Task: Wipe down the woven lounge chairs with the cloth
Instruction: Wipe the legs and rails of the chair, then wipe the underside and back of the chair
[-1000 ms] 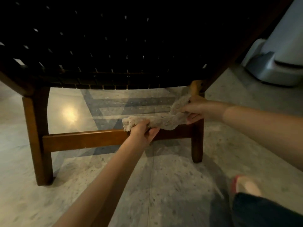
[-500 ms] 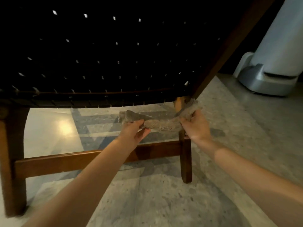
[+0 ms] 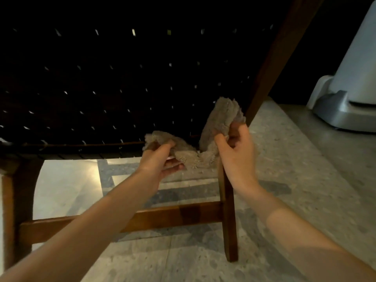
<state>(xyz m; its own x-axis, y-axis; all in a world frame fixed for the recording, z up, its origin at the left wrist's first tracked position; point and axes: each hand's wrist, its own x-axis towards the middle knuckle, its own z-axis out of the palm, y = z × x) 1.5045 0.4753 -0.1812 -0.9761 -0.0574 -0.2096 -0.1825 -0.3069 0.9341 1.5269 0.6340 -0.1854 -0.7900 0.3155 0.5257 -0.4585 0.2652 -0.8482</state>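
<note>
Cloth (image 3: 220,119) bunched, held in front of the woven chair's (image 3: 122,82) lower right corner. Left hand (image 3: 160,161) grips one end, right hand (image 3: 236,157) pinches the other, fingertips partly buried in pile. Weave too dark to read. Leg (image 3: 228,220) top hidden behind right hand.

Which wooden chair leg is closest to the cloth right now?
The leg on the right, at the crossbar's right end: it rises straight up to the cloth, behind the right hand. The other leg stands apart at the far left.
</note>
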